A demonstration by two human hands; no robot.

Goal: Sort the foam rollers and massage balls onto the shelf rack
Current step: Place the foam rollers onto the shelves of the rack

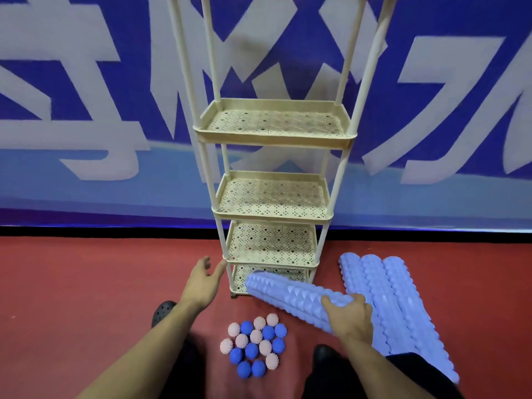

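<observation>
**Red floor, blue wall, one roller in hand**

Against the blue wall (86,116) with its large pale lettering stood a cream shelf rack (273,139) of perforated tiers, its feet on a dull red floor (86,283) edged by a black strip at the wall's base. At six o'clock from the rack lay a cluster of spiky massage balls (254,345), pink and blue mixed, touching one another on the floor. At four o'clock from the rack three lavender foam rollers (391,306) lay side by side, touching along their lengths.

The right hand (349,319) gripped a fourth foam roller (288,295), fingers curled over its ridged surface near one end; its far end pointed toward ten o'clock, in front of the rack's lowest tier. The left hand (203,280) held nothing, its fingers relaxed and slightly spread, the fingertips near the rack's front left post at nine o'clock from the lowest tier. Dark shoes (164,312) showed on the floor at either side of the balls.
</observation>
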